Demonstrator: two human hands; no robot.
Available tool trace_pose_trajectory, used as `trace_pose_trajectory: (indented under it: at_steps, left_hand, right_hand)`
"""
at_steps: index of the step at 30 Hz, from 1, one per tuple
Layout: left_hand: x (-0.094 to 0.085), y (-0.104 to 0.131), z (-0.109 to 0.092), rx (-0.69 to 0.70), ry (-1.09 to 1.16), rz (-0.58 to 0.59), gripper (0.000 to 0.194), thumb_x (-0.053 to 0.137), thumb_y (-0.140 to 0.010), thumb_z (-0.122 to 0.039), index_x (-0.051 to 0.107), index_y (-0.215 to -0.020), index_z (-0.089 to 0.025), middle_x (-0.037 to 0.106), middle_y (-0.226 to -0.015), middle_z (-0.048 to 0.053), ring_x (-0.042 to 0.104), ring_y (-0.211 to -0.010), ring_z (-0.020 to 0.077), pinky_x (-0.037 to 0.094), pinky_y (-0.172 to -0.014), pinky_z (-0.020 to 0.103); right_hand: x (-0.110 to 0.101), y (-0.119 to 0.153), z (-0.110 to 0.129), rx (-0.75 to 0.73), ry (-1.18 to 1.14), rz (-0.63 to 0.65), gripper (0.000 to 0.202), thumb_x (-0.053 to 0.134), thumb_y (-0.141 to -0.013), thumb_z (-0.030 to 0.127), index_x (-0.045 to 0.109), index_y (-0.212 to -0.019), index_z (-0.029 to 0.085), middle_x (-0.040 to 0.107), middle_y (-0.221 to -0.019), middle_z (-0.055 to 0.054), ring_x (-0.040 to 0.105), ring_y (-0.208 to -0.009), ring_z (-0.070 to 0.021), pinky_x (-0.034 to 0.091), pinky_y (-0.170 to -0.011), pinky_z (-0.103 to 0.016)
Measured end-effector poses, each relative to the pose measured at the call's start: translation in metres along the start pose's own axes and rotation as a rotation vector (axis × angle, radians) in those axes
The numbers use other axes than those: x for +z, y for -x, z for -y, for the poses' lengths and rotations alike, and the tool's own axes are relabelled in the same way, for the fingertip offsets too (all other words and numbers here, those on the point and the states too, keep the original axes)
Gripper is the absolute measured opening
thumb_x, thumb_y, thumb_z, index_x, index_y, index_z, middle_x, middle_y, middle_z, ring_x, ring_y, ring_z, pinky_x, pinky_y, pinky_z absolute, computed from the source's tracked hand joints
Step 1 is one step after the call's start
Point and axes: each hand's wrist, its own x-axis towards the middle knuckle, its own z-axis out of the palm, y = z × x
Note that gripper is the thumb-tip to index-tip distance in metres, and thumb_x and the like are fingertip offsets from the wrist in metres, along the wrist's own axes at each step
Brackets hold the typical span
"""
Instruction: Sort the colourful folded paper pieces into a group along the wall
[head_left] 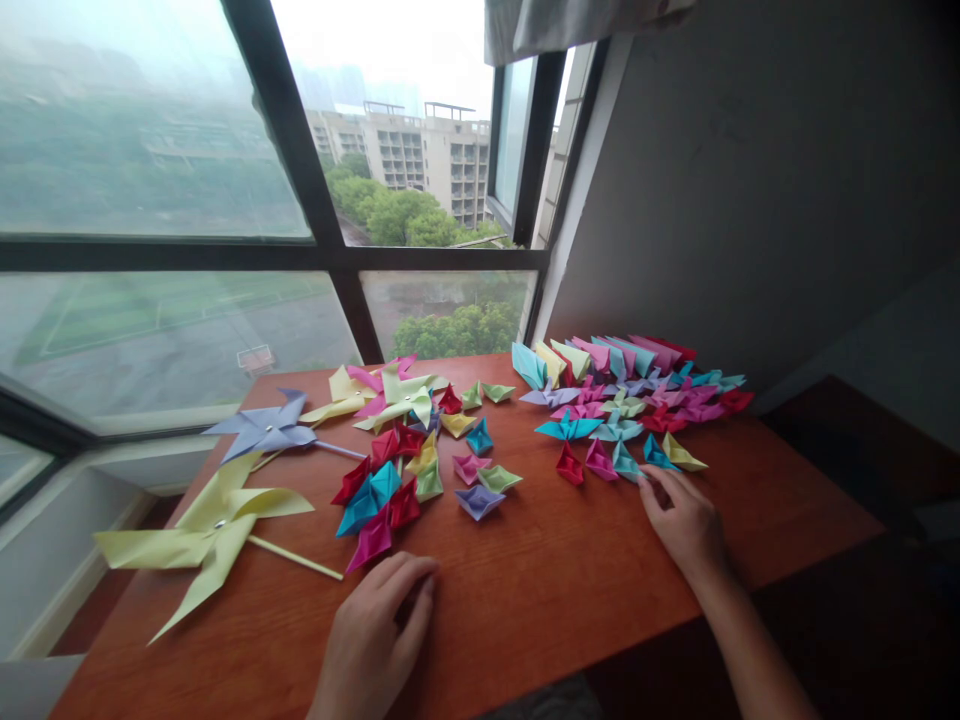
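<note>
My right hand [684,520] reaches over the table's right half. Its thumb and fingertips close at the near corner of a light teal paper boat [626,462]. Beside that boat in the front row are a magenta one [600,459], a red one [569,464], a blue one [660,453] and a yellow one [683,454]. My left hand [381,625] rests near the table's front edge, fingers loosely curled, thumb apart, with nothing in it. Closest to it lies a magenta paper boat [372,540] in a cluster of red, blue and yellow folded boats.
Paper pinwheels, a large yellow one [217,525] and a purple one [270,428], lie on the wooden table [525,600] at left. Loose boats, including a purple one [480,502], sit mid-table. Rows of folded cranes [619,427] stand back right, by the window [442,258] and wall.
</note>
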Motion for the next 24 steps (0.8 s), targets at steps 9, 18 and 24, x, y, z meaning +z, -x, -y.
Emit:
trace_pose_trajectory:
  at_steps: [9, 18, 24]
  left_hand:
    - [0.001, 0.002, 0.001, -0.012, -0.007, 0.022, 0.015, 0.056, -0.094, -0.027, 0.071, -0.096, -0.025, 0.076, -0.091, 0.004, 0.073, -0.082, 0.0205, 0.059, -0.072, 0.027]
    - [-0.001, 0.0, -0.001, 0.005, -0.006, -0.005, 0.016, 0.055, -0.094, -0.028, 0.071, -0.095, -0.025, 0.076, -0.089, 0.005, 0.074, -0.08, 0.0206, 0.059, -0.07, 0.026]
    - [-0.001, 0.0, -0.001, 0.007, -0.013, -0.006, 0.016, 0.056, -0.094, -0.028, 0.072, -0.095, -0.025, 0.076, -0.089, 0.004, 0.074, -0.08, 0.0208, 0.059, -0.07, 0.026]
  right_hand:
    - [0.009, -0.001, 0.028, -0.089, -0.056, 0.074, 0.026, 0.053, -0.098, 0.035, 0.073, -0.105, 0.02, 0.076, -0.092, -0.007, 0.072, -0.076, -0.0188, 0.053, -0.072, -0.028]
    - [0.012, 0.0, 0.029, -0.122, -0.096, 0.066, 0.023, 0.051, -0.098, 0.028, 0.073, -0.1, 0.02, 0.077, -0.097, -0.008, 0.074, -0.086, -0.0211, 0.058, -0.078, -0.03]
    - [0.007, 0.004, 0.033, -0.106, -0.137, 0.069, 0.022, 0.052, -0.098, 0.029, 0.072, -0.102, 0.02, 0.076, -0.098, -0.009, 0.074, -0.086, -0.0218, 0.058, -0.079, -0.032]
